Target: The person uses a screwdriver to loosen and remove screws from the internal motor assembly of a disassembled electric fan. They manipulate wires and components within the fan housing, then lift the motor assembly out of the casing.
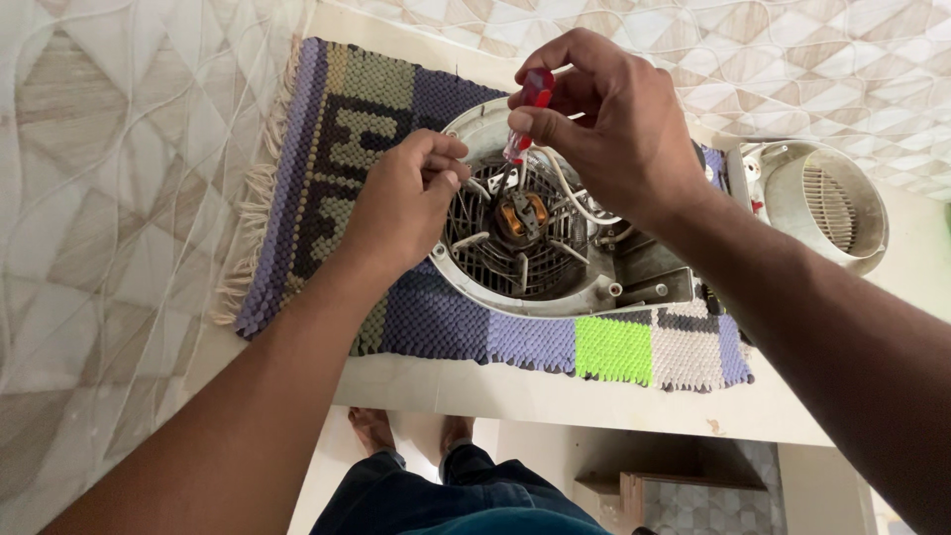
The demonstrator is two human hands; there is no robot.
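The right hand (614, 119) comes in from above with the wrist bent down, thumb and first fingers pinched together as a grip clamped on the red translucent handle of a small screwdriver (530, 109). The tool stands nearly upright, its thin metal shaft running down from the grip into the open fan housing (525, 287), a round, off-white plastic shell with a dusty grille of radial ribs. Directly below the grip sits the motor (522, 216), with copper-coloured windings and a metal bracket; pale wires curve off just beside it, under the right palm.

The left hand (406, 203) reaches in from the lower left, forearm straight, fingers curled together. Its fingertips close on something small at the housing's rim, just left of the screwdriver grip; what they pinch is too small to tell.

Under both grips lies a woven mat (614, 347), nubbly in texture, in blocks of purple, dark blue, olive, bright green and white, with a pale fringe on its far-left edge. It covers a smooth cream worktop (555, 391). Well to the right of the right hand rests a second rounded plastic cover (822, 203) with a slotted vent.
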